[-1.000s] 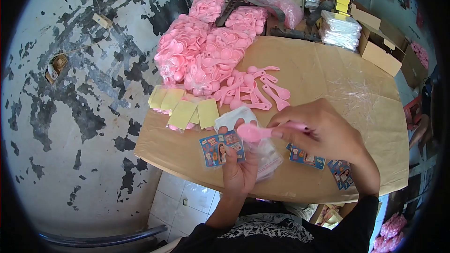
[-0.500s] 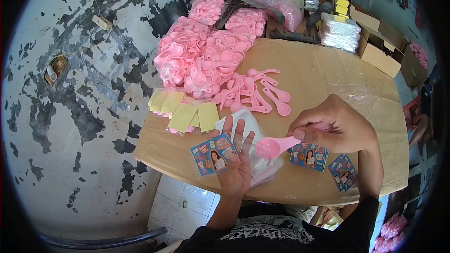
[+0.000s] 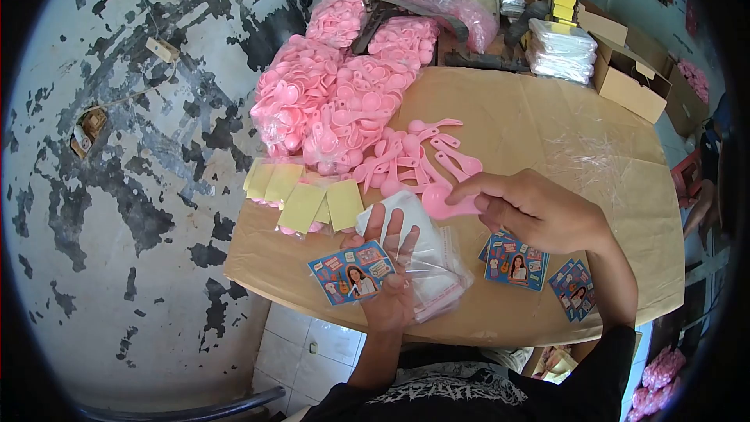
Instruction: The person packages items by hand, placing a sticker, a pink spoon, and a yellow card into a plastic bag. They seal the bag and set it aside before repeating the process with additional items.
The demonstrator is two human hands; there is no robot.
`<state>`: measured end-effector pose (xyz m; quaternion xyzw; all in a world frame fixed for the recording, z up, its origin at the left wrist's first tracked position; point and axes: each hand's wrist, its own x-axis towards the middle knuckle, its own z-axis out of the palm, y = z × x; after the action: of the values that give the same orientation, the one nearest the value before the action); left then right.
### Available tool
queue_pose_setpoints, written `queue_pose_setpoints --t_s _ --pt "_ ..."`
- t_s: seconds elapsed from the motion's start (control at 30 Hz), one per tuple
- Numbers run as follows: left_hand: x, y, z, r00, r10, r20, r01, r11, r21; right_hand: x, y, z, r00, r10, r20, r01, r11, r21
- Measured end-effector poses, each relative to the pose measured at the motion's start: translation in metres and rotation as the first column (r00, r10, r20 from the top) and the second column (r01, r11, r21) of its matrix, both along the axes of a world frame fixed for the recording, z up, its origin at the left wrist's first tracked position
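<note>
My right hand point(image 3: 539, 211) pinches a pink measuring spoon point(image 3: 445, 203) by its handle, with the bowl pointing left. Palm up, my left hand point(image 3: 391, 281) holds a clear plastic bag with a blue printed card point(image 3: 353, 273) in it; the thumb presses on the card's right side and the fingers are spread. Just behind that hand lies a stack of clear plastic bags point(image 3: 426, 254). Beyond the spoon is a loose heap of pink spoons point(image 3: 398, 160). Blue cards point(image 3: 516, 264) sit under my right hand, with more cards point(image 3: 573, 291) to their right.
Large bags of pink spoons point(image 3: 336, 101) fill the table's back left. Packed spoons with yellowish cards point(image 3: 305, 205) lie at the left edge. A stack of clear bags point(image 3: 562, 51) and a cardboard box point(image 3: 633, 86) stand at the back right. A peeling wall point(image 3: 141, 211) borders the left.
My right hand has moved the spoon away from me and slightly left, turning it so the bowl sits near the heap. The left hand has lowered a little, still holding the bagged card.
</note>
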<state>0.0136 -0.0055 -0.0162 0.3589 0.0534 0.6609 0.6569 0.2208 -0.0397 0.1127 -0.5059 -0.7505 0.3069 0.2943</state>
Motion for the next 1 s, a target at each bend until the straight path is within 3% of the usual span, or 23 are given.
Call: queue_pose_setpoints --t_s 0.07,0.17,0.27,0.37,0.47,0.57,0.67,0.77,0.87,0.97,1.0 --pt "-0.001 0.001 0.0 1.0 0.009 0.0 -0.009 1.0 0.007 -0.003 -0.005 0.016 0.999 -0.053 0.002 0.052 0.991 -0.121" --pt "-0.002 0.004 0.0 1.0 0.022 -0.006 -0.022 1.0 0.004 0.01 -0.006 0.015 0.998 -0.061 0.02 0.063 0.996 -0.064" --pt "-0.003 0.003 0.002 1.0 0.013 0.001 -0.013 1.0 -0.012 0.02 -0.004 0.009 0.993 0.113 0.044 -0.118 0.986 0.12" --pt "-0.002 0.002 0.002 1.0 -0.011 0.017 0.011 1.0 -0.005 0.005 -0.008 0.012 0.993 0.117 -0.008 -0.116 0.991 0.059" --pt "-0.003 -0.002 0.003 1.0 -0.026 -0.01 0.026 1.0 0.01 -0.008 -0.008 0.006 0.99 0.139 0.022 -0.141 0.98 0.142" --pt "-0.003 -0.008 0.007 0.998 -0.035 -0.043 0.035 0.999 0.013 -0.013 -0.009 0.002 0.988 0.119 0.098 -0.129 0.987 0.099" --pt "-0.003 -0.012 0.007 0.998 -0.036 -0.043 0.038 0.999 0.038 -0.022 -0.011 -0.001 0.984 0.174 -0.034 -0.171 0.982 0.081" --pt "-0.002 -0.017 0.008 0.998 -0.064 -0.017 0.064 0.998 0.014 -0.03 -0.015 -0.004 0.949 0.269 -0.161 -0.282 0.957 -0.064" --pt "-0.001 -0.025 0.006 0.995 -0.094 -0.015 0.094 0.996 -0.008 -0.044 -0.019 0.005 0.966 0.247 -0.076 -0.252 0.966 -0.059" --pt "0.003 -0.029 0.005 0.992 -0.124 -0.031 0.125 0.992 0.024 -0.041 -0.018 -0.012 0.965 0.254 -0.065 -0.245 0.962 0.12" --pt "0.004 -0.031 0.006 0.988 -0.15 -0.026 0.15 0.988 0.022 -0.038 -0.019 -0.008 0.976 0.218 -0.018 -0.216 0.971 0.104"
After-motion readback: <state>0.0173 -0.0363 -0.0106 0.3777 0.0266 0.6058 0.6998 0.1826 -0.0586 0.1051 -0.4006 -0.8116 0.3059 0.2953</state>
